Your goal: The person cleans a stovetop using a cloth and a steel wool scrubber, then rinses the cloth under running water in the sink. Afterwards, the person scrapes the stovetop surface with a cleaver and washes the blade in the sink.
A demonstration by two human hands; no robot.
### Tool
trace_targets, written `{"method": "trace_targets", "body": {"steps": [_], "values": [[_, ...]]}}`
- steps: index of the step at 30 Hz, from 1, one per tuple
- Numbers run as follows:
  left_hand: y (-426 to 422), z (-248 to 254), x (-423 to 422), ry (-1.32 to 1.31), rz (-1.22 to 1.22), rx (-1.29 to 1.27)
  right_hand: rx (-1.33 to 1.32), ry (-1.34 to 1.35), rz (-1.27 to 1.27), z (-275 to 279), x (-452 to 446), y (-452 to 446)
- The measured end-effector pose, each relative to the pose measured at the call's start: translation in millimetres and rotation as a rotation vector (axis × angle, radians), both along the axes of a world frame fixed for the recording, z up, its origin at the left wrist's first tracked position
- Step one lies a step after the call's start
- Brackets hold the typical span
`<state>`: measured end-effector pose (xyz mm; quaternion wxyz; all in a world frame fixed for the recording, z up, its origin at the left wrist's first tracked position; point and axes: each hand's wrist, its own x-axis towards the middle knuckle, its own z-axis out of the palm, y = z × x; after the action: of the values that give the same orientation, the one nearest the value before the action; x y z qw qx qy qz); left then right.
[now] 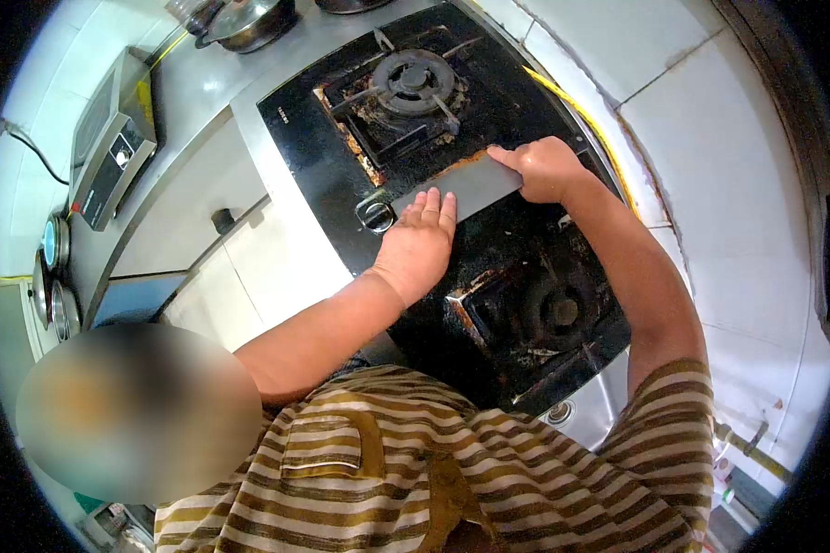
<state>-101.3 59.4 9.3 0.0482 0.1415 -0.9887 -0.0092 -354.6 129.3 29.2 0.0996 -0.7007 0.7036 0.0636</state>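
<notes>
Head camera, and we're on the black stove (pixel 304 157): the grey metal strip (pixel 475 189) lies across its middle, in the band between the far burner (pixel 415 81) and the near burner (pixel 561 309). Left hand (pixel 418 241) is down on the strip's end towards the stove's knob (pixel 375 214), fingers stretched out flat, the grip open, pressing rather than grasping. Right hand (pixel 546 170) is over at the stove's wall side, one finger reaching to the strip's corner, the rest curled; whether that grip actually pinches the edge, I cannot tell

Look at the rusty line (pixel 466 164) on the stove, right along the strip's far edge! For this hold, I'd say flat, even pressure is the thing: both ends pressed equally, so neither tips up off the stove. Any shift wants to be small and slow, both hands together, or the strip could skew towards the knob. And mind those fingertips: that edge may be sharp, so pads on the flat face look safer than skin along the rim
</notes>
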Motion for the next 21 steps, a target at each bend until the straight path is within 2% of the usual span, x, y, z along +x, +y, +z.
{"method": "trace_targets", "body": {"steps": [3,15,17,21], "values": [[-5,-4,1,0.023,0.023,0.061,-0.002,0.001,-0.03,-3,5,-1],[-22,-4,-6,-0.048,0.034,0.023,0.094,0.072,-0.16,-1,17,-9],[-20,-1,-6,-0.07,0.047,0.01,-0.037,0.032,-0.166,-6,18,-5],[-14,10,-5,-0.082,0.001,0.052,-0.034,0.03,-0.131,4,11,8]]}}
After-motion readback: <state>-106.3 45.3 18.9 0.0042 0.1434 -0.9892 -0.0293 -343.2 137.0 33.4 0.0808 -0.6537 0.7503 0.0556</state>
